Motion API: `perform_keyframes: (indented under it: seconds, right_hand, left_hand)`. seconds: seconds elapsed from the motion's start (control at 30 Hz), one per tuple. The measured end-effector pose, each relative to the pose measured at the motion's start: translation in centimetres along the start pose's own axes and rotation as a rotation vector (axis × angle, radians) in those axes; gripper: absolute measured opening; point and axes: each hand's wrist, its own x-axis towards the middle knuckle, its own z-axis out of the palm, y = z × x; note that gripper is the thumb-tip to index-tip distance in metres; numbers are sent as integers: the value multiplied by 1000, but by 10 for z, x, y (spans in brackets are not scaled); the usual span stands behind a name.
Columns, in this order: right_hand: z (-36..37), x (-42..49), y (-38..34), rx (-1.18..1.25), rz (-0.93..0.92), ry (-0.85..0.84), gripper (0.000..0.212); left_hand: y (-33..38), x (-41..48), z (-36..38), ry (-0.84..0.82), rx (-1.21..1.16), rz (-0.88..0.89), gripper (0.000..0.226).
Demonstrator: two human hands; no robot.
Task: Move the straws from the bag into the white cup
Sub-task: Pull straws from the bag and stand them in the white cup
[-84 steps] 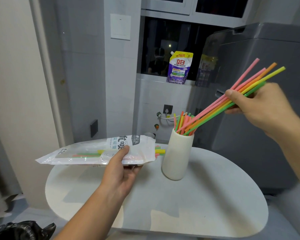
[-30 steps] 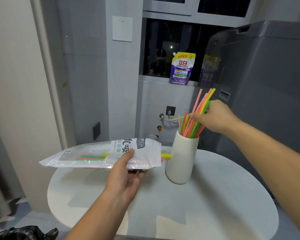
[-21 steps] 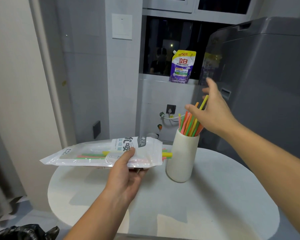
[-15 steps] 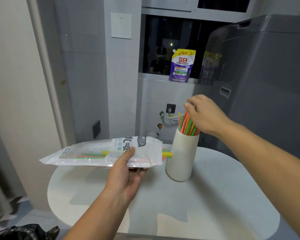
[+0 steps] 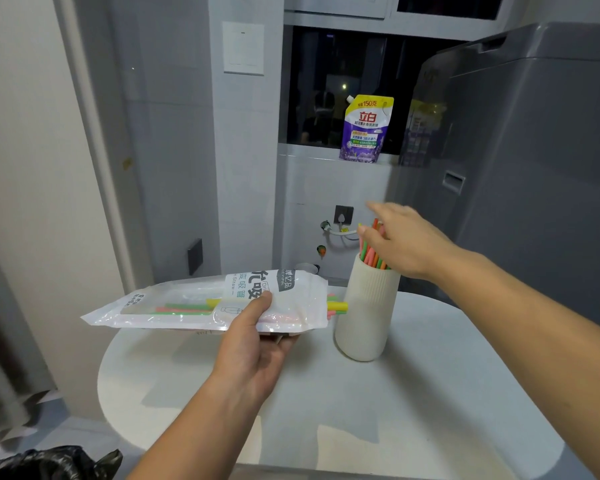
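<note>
My left hand point(image 5: 253, 344) grips a white plastic straw bag point(image 5: 174, 303) held flat above the table, its mouth facing right. A few green, pink and yellow straws point(image 5: 336, 306) stick out of that mouth beside the cup. The ribbed white cup point(image 5: 364, 317) stands upright on the table. Several coloured straws point(image 5: 373, 252) stand in it. My right hand point(image 5: 402, 240) hovers over the cup's top with fingers spread, covering part of the straws and holding none.
The round white table point(image 5: 413, 410) carries the cup. A large grey appliance point(image 5: 534, 168) stands close behind on the right. A purple detergent pouch point(image 5: 366, 129) sits on the window ledge. A black bin bag point(image 5: 49, 462) lies at the lower left.
My right hand brought a bunch of straws down into the cup, let them go, and now rests open over the straw tops. The bag in my left hand has stayed put.
</note>
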Motion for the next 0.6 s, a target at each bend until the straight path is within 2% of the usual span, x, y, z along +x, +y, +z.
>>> perform_keyframes:
  seconds: [0.07, 0.13, 0.2, 0.27, 0.33, 0.4, 0.47, 0.5, 0.6]
  right_hand:
    - [0, -3, 0, 39, -1, 168, 59]
    - [2, -12, -5, 123, -16, 382, 51]
    - [12, -30, -14, 264, -58, 590, 38]
    - [31, -53, -27, 488, -5, 686, 28]
    - [54, -72, -43, 861, 221, 583, 21]
    - [69, -82, -53, 1250, 527, 328, 26]
    - [79, -88, -57, 1440, 723, 63, 40]
    - [84, -91, -56, 1447, 747, -3, 43]
    - [94, -98, -51, 1432, 646, -2, 34]
  left_hand:
    - [1, 0, 0, -10, 3, 0, 39]
    - [1, 0, 0, -20, 10, 1, 37]
    - [1, -1, 1, -32, 26, 7, 35]
    - [0, -2, 2, -33, 45, 14, 32]
    - [-1, -4, 2, -46, 87, 34, 32]
    - [-3, -5, 3, -57, 166, 61, 34]
    - [-4, -7, 4, -67, 274, 93, 34]
    - [-5, -8, 4, -69, 321, 106, 32]
    - [-2, -8, 3, -52, 386, 133, 30]
